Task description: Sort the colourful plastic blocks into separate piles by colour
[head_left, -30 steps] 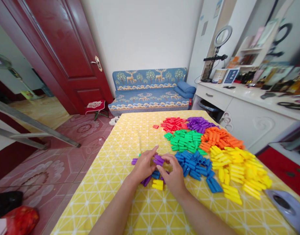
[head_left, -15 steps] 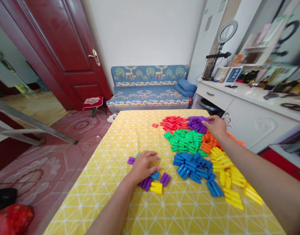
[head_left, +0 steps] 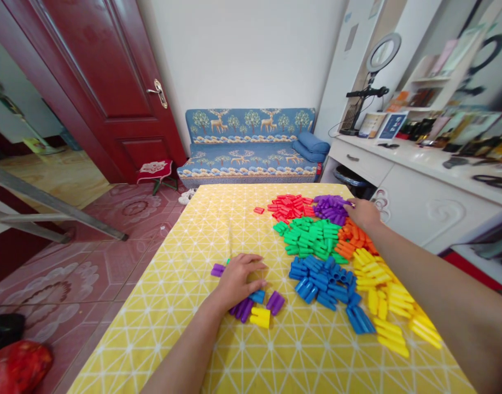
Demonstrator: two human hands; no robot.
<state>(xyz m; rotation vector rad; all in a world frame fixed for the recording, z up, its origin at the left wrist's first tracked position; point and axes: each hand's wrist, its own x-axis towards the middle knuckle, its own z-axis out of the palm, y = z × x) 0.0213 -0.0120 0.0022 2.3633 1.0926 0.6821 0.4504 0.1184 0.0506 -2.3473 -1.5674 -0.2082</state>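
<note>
My left hand (head_left: pixel 238 277) lies with fingers spread flat over a small cluster of joined blocks (head_left: pixel 256 306) in purple, blue and yellow on the yellow tablecloth (head_left: pixel 185 306). A loose purple block (head_left: pixel 217 269) sits just left of it. My right hand (head_left: pixel 362 213) reaches far across to the purple pile (head_left: pixel 330 208), fingers pinched at its right edge on a purple block. Below lie the red pile (head_left: pixel 290 207), green pile (head_left: pixel 310 236), orange pile (head_left: pixel 351 241), blue pile (head_left: pixel 328 282) and yellow pile (head_left: pixel 392 309).
A single red block (head_left: pixel 258 210) lies left of the red pile. Beyond the table stand a blue patterned sofa (head_left: pixel 249 145), a dark red door (head_left: pixel 99 82) and a white desk (head_left: pixel 423 180) with a ring light (head_left: pixel 382 52).
My right hand left the small cluster, swung out to the far purple pile and closed its fingers there. My left hand stayed pressed on the cluster.
</note>
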